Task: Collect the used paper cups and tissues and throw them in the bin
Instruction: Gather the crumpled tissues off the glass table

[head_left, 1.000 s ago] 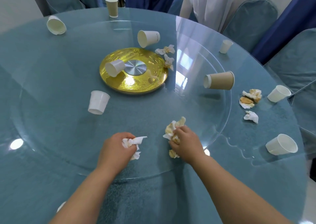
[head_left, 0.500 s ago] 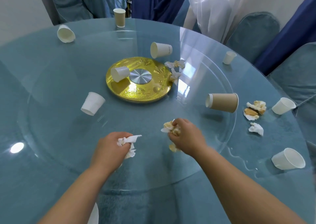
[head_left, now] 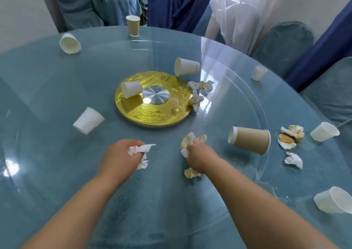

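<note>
Head view: you're in the gathering step, both hands low over the glass table [head_left: 57, 172] at six o'clock from the gold turntable [head_left: 152, 115]. Your left hand [head_left: 120, 157] is curled into a fist round a white tissue [head_left: 142, 149], with one flap poking out toward two o'clock. Your right hand [head_left: 200, 157] has its fingers wrapped on a stained tissue wad [head_left: 190, 140]. A loose stained scrap [head_left: 191, 172] lies at that hand's seven o'clock, just beside the wrist; I can't tell if it touches.

By my read the job is early. Cups lie scattered all round the table and no bin is in view.

The next move calls for a free grip, since both fists are full. Consider bunching both loads into one hand, then sweeping up that scrap. The brown cup [head_left: 249, 140], on its side at four o'clock, is the nearest pick, with the tissue cluster [head_left: 290, 136] beyond it toward the rim. More crumpled tissues [head_left: 200, 90] sit at the turntable's two o'clock edge.
</note>
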Action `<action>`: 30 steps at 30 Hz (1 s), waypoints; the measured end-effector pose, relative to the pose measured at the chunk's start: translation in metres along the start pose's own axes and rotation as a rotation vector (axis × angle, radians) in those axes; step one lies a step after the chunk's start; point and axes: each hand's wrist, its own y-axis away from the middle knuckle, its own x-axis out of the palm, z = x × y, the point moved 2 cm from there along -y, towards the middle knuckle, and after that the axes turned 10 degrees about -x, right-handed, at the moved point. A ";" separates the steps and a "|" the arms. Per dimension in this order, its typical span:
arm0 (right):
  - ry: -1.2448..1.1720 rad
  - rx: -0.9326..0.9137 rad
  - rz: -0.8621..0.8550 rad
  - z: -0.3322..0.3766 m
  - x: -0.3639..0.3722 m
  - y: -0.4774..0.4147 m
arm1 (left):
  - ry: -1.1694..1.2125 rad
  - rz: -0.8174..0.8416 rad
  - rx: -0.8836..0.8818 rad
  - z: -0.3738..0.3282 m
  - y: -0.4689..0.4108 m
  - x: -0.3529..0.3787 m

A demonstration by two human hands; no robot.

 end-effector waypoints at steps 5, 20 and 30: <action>0.060 -0.048 0.040 0.026 0.000 0.007 | -0.015 -0.003 -0.014 0.004 -0.003 0.001; -0.326 -0.140 -0.338 0.042 -0.052 0.004 | -0.009 -0.033 0.057 0.008 -0.025 -0.030; -0.268 0.111 -0.580 -0.058 -0.084 -0.009 | -0.410 0.013 0.263 -0.063 -0.068 0.018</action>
